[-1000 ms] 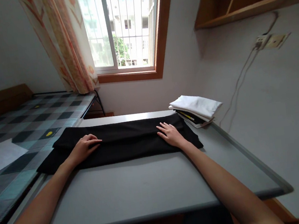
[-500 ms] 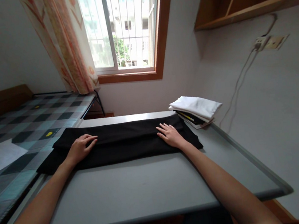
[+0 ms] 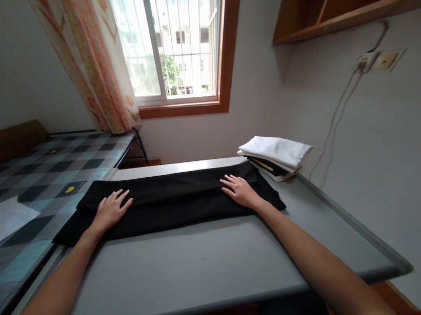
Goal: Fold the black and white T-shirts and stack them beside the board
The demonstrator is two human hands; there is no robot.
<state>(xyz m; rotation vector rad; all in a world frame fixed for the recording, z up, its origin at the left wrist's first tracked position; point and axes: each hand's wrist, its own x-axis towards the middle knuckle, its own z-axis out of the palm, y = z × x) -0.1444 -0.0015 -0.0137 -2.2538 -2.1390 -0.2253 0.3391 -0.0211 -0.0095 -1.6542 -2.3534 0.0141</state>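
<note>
A black folded piece of clothing (image 3: 177, 200) lies in a long strip across the grey-white table (image 3: 201, 267). Its kind cannot be made out for sure; it may be trousers. On its left part rests my left hand (image 3: 112, 210), palm down with the fingers spread. Toward the other end, my right hand (image 3: 239, 191) lies flat on the cloth, fingers apart. Neither hand grips the fabric. Just beyond my right hand, a stack of folded clothes with a white one on top (image 3: 275, 150) sits at the table's right edge.
Left of the table stands a bed with a checked mattress (image 3: 80, 166), bearing a white sheet of paper (image 3: 1, 221). A curtain (image 3: 99, 63) hangs beside the barred window. On the right wall are a plugged-in cable (image 3: 335, 120) and a wooden shelf (image 3: 354, 12).
My left hand has shifted slightly left and its fingers have spread and flattened on the black cloth. My right hand stays in nearly the same place.
</note>
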